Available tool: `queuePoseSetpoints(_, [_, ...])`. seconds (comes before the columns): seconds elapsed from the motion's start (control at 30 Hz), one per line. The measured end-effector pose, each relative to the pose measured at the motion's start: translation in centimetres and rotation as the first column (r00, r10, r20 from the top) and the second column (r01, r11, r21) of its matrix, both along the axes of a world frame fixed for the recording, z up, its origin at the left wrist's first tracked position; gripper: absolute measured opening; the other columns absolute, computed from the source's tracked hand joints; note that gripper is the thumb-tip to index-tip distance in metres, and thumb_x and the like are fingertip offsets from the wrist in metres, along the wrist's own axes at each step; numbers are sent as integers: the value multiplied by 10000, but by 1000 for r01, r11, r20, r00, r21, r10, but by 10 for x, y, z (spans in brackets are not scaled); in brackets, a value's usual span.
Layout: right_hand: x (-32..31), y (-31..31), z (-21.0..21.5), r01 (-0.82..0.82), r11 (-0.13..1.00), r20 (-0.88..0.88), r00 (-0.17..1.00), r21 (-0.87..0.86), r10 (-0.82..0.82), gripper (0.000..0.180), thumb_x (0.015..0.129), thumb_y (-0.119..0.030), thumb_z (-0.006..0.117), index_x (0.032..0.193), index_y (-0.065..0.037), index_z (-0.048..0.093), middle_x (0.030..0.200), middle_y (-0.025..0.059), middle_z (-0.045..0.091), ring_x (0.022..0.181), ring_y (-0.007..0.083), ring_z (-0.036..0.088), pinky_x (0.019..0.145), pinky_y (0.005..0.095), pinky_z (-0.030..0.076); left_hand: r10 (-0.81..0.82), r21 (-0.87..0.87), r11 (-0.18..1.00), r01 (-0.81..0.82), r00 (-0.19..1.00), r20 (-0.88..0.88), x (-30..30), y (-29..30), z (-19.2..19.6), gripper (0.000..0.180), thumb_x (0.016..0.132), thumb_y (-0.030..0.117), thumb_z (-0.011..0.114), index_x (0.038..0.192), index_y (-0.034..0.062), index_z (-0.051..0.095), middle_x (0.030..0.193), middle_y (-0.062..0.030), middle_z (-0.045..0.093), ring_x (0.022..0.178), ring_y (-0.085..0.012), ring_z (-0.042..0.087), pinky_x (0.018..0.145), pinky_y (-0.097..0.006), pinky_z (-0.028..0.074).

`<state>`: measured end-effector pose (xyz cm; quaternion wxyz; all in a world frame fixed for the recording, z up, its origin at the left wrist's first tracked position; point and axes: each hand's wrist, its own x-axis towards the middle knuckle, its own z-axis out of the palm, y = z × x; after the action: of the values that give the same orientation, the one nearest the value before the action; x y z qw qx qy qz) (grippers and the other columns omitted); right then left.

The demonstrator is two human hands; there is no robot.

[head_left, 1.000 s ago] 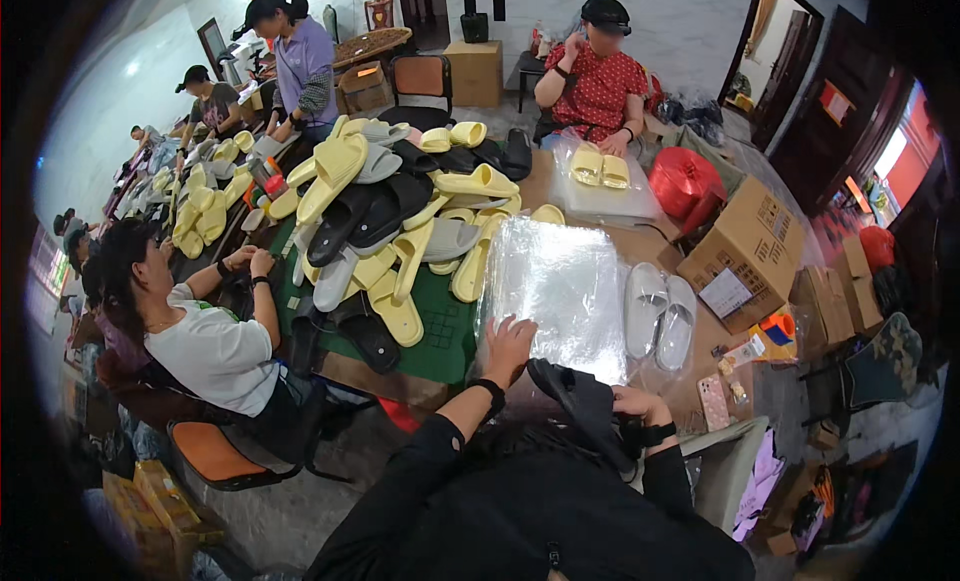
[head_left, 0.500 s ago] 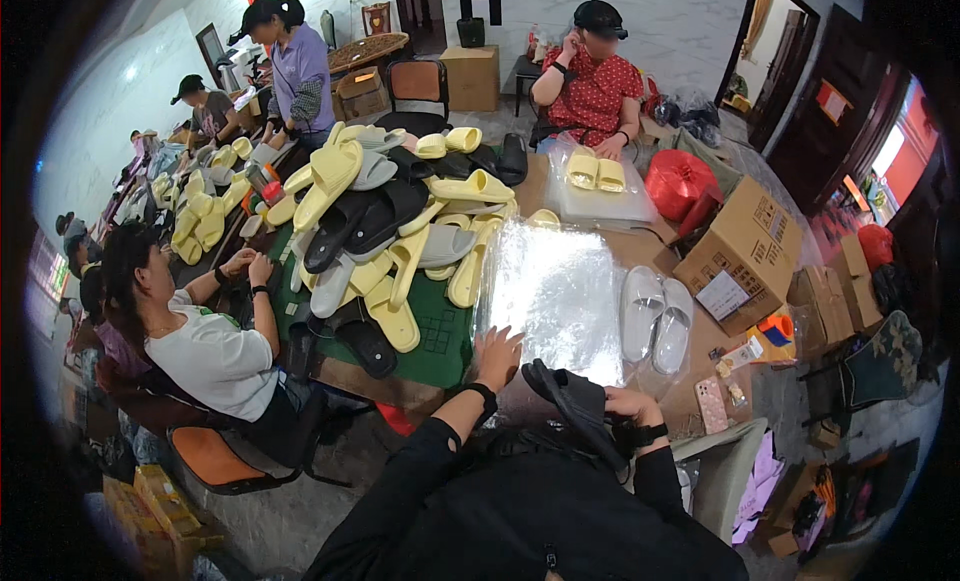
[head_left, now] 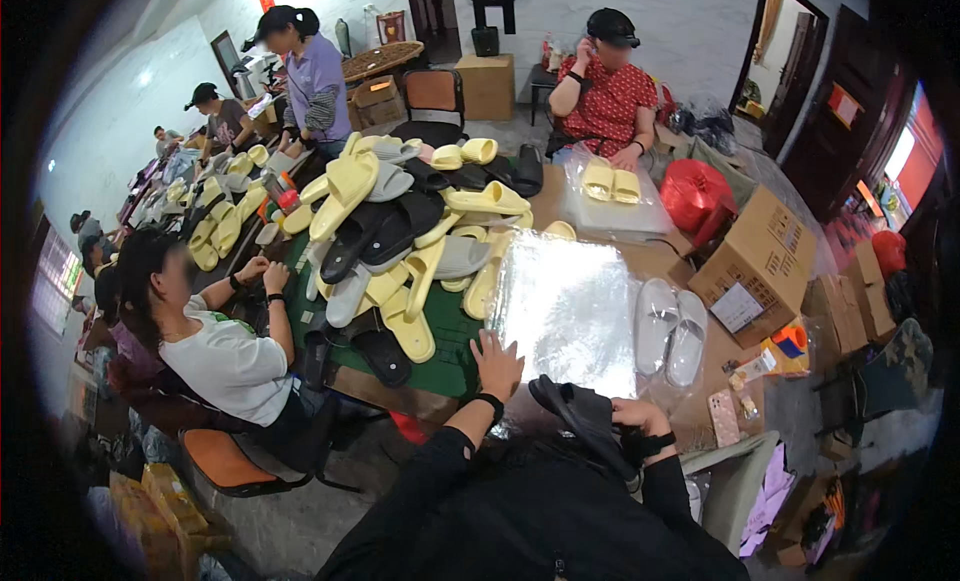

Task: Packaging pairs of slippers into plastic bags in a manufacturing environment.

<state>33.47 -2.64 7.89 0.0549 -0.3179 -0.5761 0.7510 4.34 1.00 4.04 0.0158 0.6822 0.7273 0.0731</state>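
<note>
My left hand lies with its fingers spread at the near left edge of a stack of shiny clear plastic bags. A black slipper is held by my right hand, close to my body and tilted over the bags' near edge. The slipper partly hides the right fingers, and I cannot tell whether a second slipper lies behind it. Just right of the stack, a pair of pale grey slippers lies in clear plastic. A heap of yellow, black and grey slippers rises to the left.
A person in red sits across the table beside bagged yellow slippers. Another in white sits at the left. On the right are an open carton, a red bag, a tape roll and a pink phone.
The view has shifted, so the table and people appear slightly lower and farther right. My left hand stays spread by the bags, and my right keeps hold of the black slipper.
</note>
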Motion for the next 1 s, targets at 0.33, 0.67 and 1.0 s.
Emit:
queuePoseSetpoints(0.33, [4, 0, -16, 39, 998, -8, 999, -57, -39, 362, 837, -145, 551, 1162, 13, 522, 1088, -7, 568, 955, 101, 491, 860, 248, 390, -95, -72, 994, 87, 989, -111, 2, -5, 6, 495, 829, 385, 497, 1269, 161, 457, 1429, -192, 190, 1311, -401, 140, 1015, -608, 113])
queuePoseSetpoints(0.67, [-6, -2, 1, 110, 984, -39, 992, -140, -116, 366, 838, -132, 557, 1164, 29, 516, 1101, 10, 560, 950, 99, 497, 859, 249, 393, -32, 88, 996, 25, 996, 81, -16, -2, -22, 623, 742, 281, 567, 1300, 62, 395, 1340, -203, 349, 1050, -299, 460, 906, -437, 352])
queuePoseSetpoints(1.0, [-7, 4, -13, 27, 996, -57, 998, -81, -32, 337, 830, -147, 561, 1120, 24, 547, 1056, -4, 575, 916, 97, 504, 836, 246, 404, -205, 144, 922, 358, 771, -603, -21, -1, -24, 298, 823, 138, 433, 1064, 4, 546, 1083, -121, 561, 1034, -287, 484, 896, -431, 335])
